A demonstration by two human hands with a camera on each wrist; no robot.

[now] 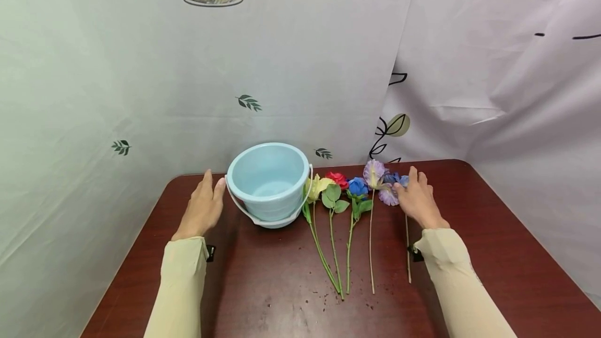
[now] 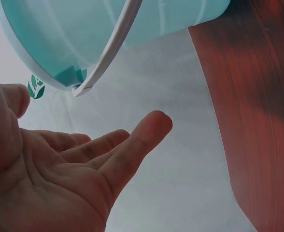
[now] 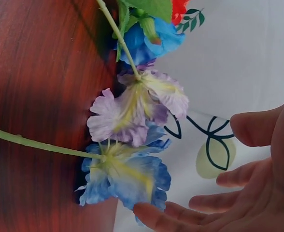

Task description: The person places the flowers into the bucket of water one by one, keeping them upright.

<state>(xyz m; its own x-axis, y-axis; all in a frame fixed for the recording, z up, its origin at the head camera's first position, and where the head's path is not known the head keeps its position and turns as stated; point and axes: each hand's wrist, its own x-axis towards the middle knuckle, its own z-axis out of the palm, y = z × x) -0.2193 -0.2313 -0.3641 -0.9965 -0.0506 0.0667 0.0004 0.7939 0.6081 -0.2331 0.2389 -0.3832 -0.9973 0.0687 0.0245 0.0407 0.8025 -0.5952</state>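
Left grip (image 1: 199,207) by the bucket (image 1: 274,206), right grip (image 1: 419,200) by the flowers (image 1: 358,186)

The left grip is spread, just beside the light-blue bucket, which stands upright on the table (image 1: 263,280) near its back edge. The yellow, red, blue and purple flowers lie to the bucket's right, heads near that edge too. The right grip is also spread, close to a pale blue flower (image 3: 132,176); whether it touches, I cannot tell.

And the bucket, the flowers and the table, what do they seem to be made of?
The bucket: probably plastic, smooth with a soft sheen, judging by its even, moulded-looking shape.
The flowers: likely matte fabric, since their edges look thin and crinkled; thin plastic is possible.
The table: wood or wood-look laminate, slightly glossy, showing reddish-brown grain.
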